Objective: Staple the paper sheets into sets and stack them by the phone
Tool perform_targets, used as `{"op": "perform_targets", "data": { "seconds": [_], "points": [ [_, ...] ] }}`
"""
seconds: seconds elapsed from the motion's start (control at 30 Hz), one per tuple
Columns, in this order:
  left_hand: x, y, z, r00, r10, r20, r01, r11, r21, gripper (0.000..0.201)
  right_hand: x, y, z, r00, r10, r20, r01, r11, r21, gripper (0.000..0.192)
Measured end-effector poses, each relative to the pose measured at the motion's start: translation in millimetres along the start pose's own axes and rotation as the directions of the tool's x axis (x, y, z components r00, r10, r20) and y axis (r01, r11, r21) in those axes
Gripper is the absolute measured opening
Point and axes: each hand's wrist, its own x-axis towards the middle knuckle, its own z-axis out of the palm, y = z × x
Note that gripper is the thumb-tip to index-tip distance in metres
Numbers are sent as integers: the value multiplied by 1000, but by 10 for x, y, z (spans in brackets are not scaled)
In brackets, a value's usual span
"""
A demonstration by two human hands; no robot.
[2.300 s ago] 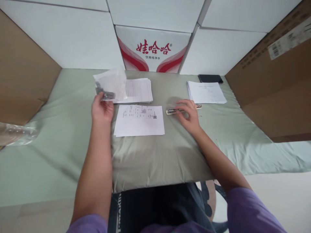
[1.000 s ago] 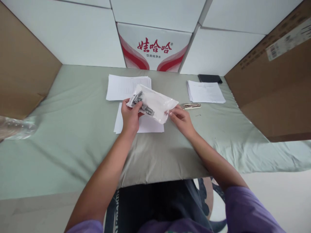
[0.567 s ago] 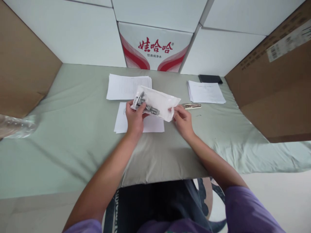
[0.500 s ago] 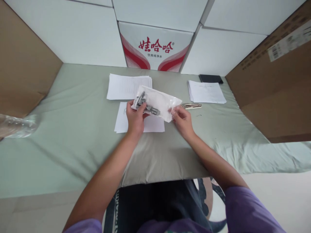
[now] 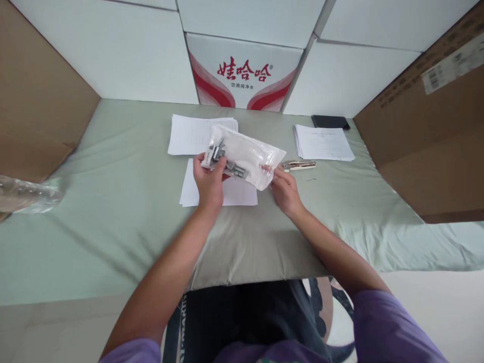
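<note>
Plastic bag point(image 5: 251, 150) is held up over the front sheets point(image 5: 242, 195), long axis roughly left-right, right end angled a bit toward the body. Gray metal pieces point(image 5: 239, 172) sit inside at its left end and along the near edge, so they're left of the right fingertips, with a stretch of bag without pieces between. Left hand point(image 5: 209, 185) is nearer them: thumb on top, fingers underneath, clamped on that end. Right hand point(image 5: 286, 191) is at the opposite end, fingertips showing through the plastic; can't tell if they're inside or behind, or pinching. Stapler point(image 5: 302, 165) lies just beyond the right hand, lengthwise left-right. Paper stack point(image 5: 188, 135) is behind the bag's left end, second stack point(image 5: 324, 143) farther right, near the phone point(image 5: 331, 122).
</note>
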Motion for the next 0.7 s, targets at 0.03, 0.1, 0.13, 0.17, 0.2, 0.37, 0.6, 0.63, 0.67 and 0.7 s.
{"op": "perform_targets", "data": {
  "seconds": [0.03, 0.1, 0.13, 0.17, 0.2, 0.37, 0.6, 0.63, 0.67, 0.7],
  "points": [
    [-8, 39, -1, 998, 60, 2, -60, 997, 41, 62, -10, 27, 31, 999, 45, 5, -45, 995, 91, 28],
    [-42, 130, 7, 980, 200, 16, -200, 972, 127, 65, -35, 48, 93, 990, 136, 40, -141, 958, 249, 32],
    [-66, 177, 15, 963, 269, 30, -270, 949, 161, 66, -48, 43, 120, 982, 177, 67, -189, 934, 303, 34],
    [-94, 222, 25, 943, 330, 46, -333, 924, 186, 66, -60, 32, 139, 973, 211, 96, -231, 913, 335, 36],
    [-121, 263, 34, 923, 380, 62, -385, 901, 203, 65, -72, 16, 151, 964, 236, 121, -264, 899, 350, 38],
    [-166, 354, 46, 909, 407, 94, -417, 878, 236, 60, -97, -37, 119, 951, 240, 197, -295, 897, 330, 44],
    [-28, 122, 10, 998, -53, -46, 55, 998, 39, 53, -50, -1, -1, 955, 169, 245, -200, 974, 108, 47],
    [-18, 81, 9, 994, -94, -62, 95, 995, 15, 53, -41, -11, -21, 947, 176, 269, -197, 979, 54, 47],
    [-13, 45, 10, 990, -118, -76, 119, 993, -3, 54, -33, -30, -38, 937, 190, 293, -200, 980, 3, 47],
    [-12, 15, 13, 988, -128, -90, 127, 992, -15, 54, -25, -56, -52, 926, 209, 315, -205, 978, -45, 47]
  ]
}}
